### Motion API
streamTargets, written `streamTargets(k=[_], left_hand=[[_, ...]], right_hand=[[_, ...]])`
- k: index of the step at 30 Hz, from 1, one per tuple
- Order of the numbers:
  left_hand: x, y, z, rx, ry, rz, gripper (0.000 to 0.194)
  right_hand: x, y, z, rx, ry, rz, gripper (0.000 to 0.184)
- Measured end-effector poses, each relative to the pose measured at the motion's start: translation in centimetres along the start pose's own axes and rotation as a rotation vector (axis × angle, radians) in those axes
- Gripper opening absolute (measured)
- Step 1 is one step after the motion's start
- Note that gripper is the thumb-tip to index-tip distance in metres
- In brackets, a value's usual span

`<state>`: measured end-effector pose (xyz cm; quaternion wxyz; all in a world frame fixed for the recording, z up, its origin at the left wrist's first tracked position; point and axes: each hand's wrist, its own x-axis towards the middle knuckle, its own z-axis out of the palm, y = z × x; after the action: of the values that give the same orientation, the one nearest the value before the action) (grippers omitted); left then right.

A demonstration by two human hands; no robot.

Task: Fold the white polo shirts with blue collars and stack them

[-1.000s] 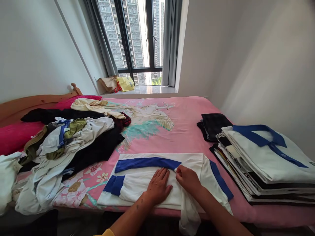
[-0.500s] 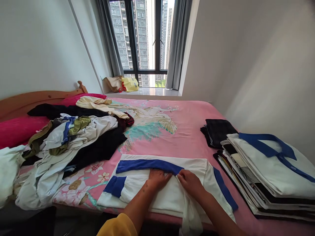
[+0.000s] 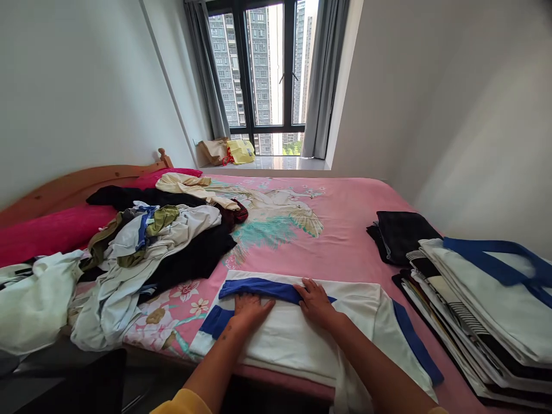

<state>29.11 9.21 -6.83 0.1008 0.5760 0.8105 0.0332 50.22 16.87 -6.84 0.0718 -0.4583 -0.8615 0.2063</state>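
Observation:
A white shirt with blue trim [image 3: 297, 339] lies partly folded along the near edge of the bed, one blue-edged sleeve laid across its upper part. My left hand [image 3: 252, 310] rests flat on the shirt's left half, fingers spread just below the blue band. On the right part of that same band lies my right hand [image 3: 317, 300], its fingers stretched out and pressing on the cloth. Below my right forearm, a white end of the garment hangs over the bed edge. To the right, the blue-trimmed collar side [image 3: 416, 339] spreads out flat.
Folded clothes [image 3: 478, 322] stand stacked at the right, with folded black garments [image 3: 403, 236] behind them. A loose heap of clothes [image 3: 172, 241] covers the left of the bed, near red pillows [image 3: 56, 233]. Pink bedding [image 3: 345, 230] stretches toward the window sill [image 3: 293, 163].
My left hand has slid left along the shirt. My right hand has let go of the blue band's end and now lies flat on it. The view has shifted slightly left.

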Motion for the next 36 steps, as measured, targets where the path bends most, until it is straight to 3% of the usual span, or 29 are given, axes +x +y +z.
streamTargets(k=[6, 10, 14, 18, 21, 23, 25, 29, 32, 36], left_hand=[[-0.4, -8.3, -4.0, 0.012, 0.172, -0.089, 0.024], [-0.7, -10.7, -5.7, -0.035, 0.351, -0.096, 0.029], [0.1, -8.7, -5.0, -0.139, 0.383, 0.115, 0.033], [1.9, -3.8, -3.0, -0.252, 0.219, 0.357, 0.041], [3.0, -1.9, -1.7, -0.223, 0.078, 0.379, 0.042], [3.3, -2.9, -1.3, -0.181, 0.002, 0.307, 0.049], [3.4, -5.3, -1.6, -0.130, -0.046, 0.185, 0.060], [3.7, -9.4, -3.3, -0.053, -0.041, 0.025, 0.059], [3.9, -8.3, -3.7, -0.044, 0.010, 0.101, 0.052], [4.4, -4.9, -2.3, -0.056, -0.022, 0.255, 0.050]], right_hand=[[0.7, -1.9, -0.4, -0.018, 0.021, -0.115, 0.050], [1.1, -2.6, 1.0, -0.072, -0.138, -0.168, 0.056], [1.4, -3.2, 1.1, -0.056, -0.198, -0.159, 0.050], [2.3, -4.6, 0.9, -0.039, -0.015, -0.148, 0.045], [2.6, -4.7, 2.6, -0.087, -0.009, -0.124, 0.049], [2.5, -4.2, 4.1, -0.102, -0.026, -0.128, 0.052], [2.3, -3.6, 5.0, -0.086, -0.019, -0.146, 0.053], [2.4, -3.8, 4.0, -0.006, -0.055, -0.132, 0.053], [3.1, -4.9, 2.1, 0.058, 0.004, -0.091, 0.043], [3.4, -4.4, 1.3, 0.026, 0.113, -0.032, 0.044]])
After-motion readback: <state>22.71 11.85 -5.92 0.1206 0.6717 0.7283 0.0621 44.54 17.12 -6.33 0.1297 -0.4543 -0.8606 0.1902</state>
